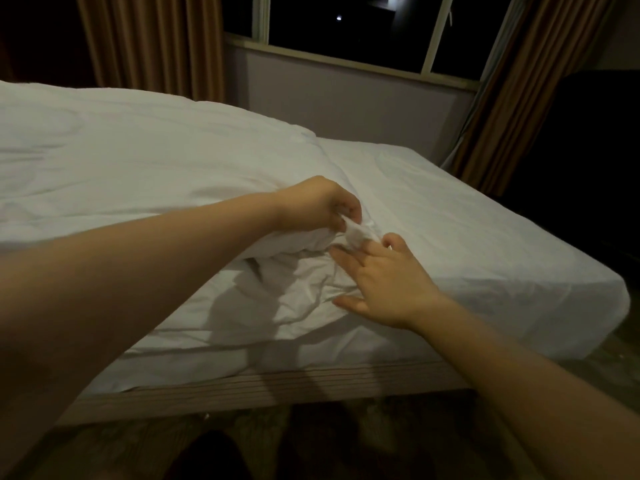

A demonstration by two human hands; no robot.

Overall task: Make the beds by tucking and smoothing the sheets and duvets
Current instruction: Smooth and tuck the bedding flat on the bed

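Two bare hands over a bed, left hand (322, 206) pinching the puffy white duvet (138, 161) corner, right hand (384, 282) spread wide on the rumpled white sheet (450, 220), brown curtains (149, 39) behind.

White duvet (121, 161) (corner bunched, lifted) lies over the smooth white sheet (467, 230).

The room is dim, and a window (349, 26) with pale frames shows only black outside, broken by a small bright reflection. Brown curtains (149, 43) hang at both sides of it, above a plain greyish wall (346, 98) under the sill. A striped bed base (263, 386) stands on a dark patterned floor (114, 445), with deep shadow at the right edge.
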